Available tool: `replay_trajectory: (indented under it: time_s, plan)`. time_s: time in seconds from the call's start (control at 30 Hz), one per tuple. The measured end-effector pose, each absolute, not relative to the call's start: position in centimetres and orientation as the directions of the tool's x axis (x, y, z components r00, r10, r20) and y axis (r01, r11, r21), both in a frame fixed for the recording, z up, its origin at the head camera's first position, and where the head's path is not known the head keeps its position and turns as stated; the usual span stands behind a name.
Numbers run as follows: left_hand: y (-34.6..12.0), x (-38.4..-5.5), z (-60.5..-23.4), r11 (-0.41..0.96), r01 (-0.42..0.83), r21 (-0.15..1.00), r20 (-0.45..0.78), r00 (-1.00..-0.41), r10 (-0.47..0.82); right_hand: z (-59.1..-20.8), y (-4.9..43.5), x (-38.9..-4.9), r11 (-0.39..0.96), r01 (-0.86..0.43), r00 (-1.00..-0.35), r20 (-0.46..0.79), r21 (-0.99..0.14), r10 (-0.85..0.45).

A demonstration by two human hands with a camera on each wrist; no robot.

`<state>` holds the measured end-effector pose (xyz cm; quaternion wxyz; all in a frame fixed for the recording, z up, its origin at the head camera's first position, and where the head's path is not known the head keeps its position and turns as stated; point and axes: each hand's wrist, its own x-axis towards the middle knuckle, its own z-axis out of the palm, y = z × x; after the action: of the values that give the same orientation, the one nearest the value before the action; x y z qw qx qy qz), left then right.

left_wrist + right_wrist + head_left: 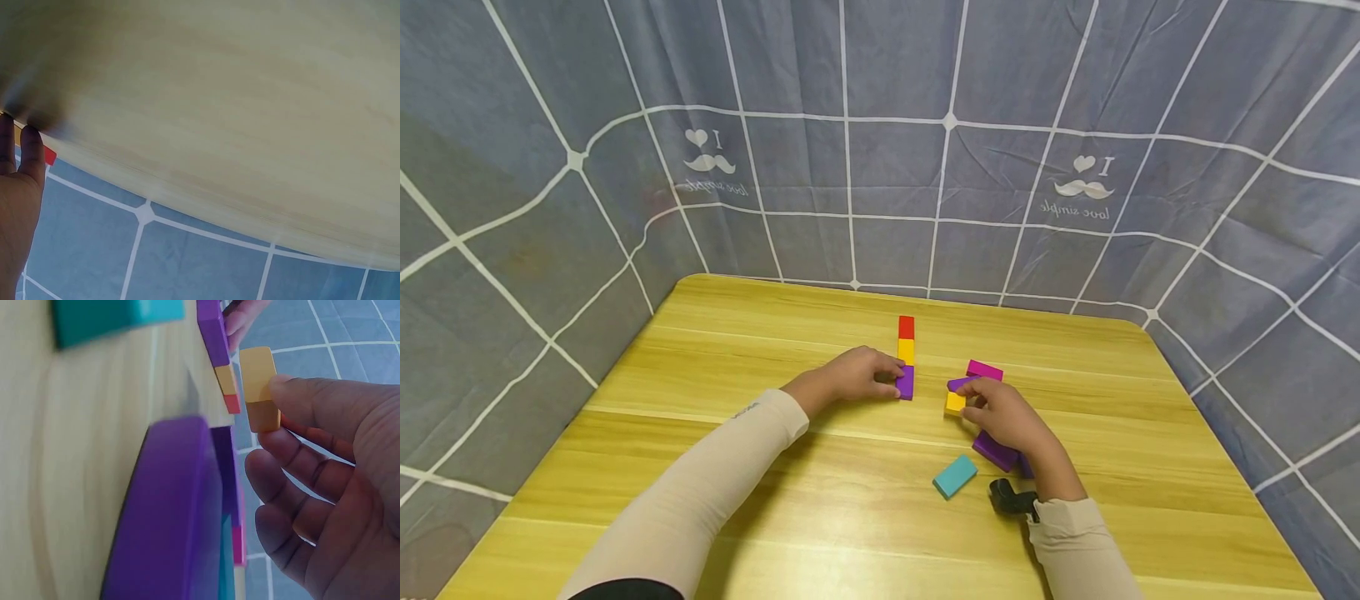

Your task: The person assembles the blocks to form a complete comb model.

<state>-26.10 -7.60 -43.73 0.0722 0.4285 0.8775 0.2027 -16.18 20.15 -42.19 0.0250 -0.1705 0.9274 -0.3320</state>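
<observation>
Pinching a yellow block [955, 404] w/ R hand [1006, 414], we had L hand [859, 375] loose, touching a purple block [906, 385]. Red block [906, 327] was @ row's far end.

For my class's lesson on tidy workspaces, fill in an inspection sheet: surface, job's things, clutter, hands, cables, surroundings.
Surface: yellow wood-grain table.
Job's things: rectangular blocks, material unclear. In a row: red block, yellow block, purple block. Loose: magenta block, teal block, second purple block, others partly hidden.
Clutter: black device beside the right beige fabric sleeve.
Hands: left hand touches the row's purple block; right hand pinches another yellow block.
Cables: nothing seen.
Surroundings: grey-blue fabric curtain, white grid lines.
</observation>
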Motion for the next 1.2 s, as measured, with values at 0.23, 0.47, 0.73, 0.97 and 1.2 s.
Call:
replay_trajectory:
  time_s: [0.23,0.47,0.73,0.97,1.2]
  plan:
    - [-7.7,-26.3,-43.8,0.555,0.723,0.412,0.039,-0.622,0.782,-41.9,18.8,-16.4,0.661,-0.326,-0.928,0.098,-0.675,-0.358]
    - [-7.7,-26.4,-43.8,0.553,0.717,0.423,0.033,-0.623,0.782,-42.0,17.1,-16.8,0.675,-0.291,-0.938,0.063,-0.678,-0.341]
    - [-7.8,-26.4,-43.7,0.538,0.725,0.43,0.046,-0.613,0.789,-42.0,15.4,-17.0,0.667,-0.222,-0.953,0.012,-0.711,-0.304]
    - [-7.7,-26.4,-43.6,0.519,0.731,0.442,0.058,-0.601,0.797,-42.4,14.1,-16.9,0.647,-0.157,-0.962,-0.033,-0.746,-0.271]
    - [-7.8,-26.4,-43.8,0.502,0.743,0.442,0.077,-0.589,0.805,-42.6,13.2,-16.9,0.638,-0.099,-0.965,-0.083,-0.764,-0.249]
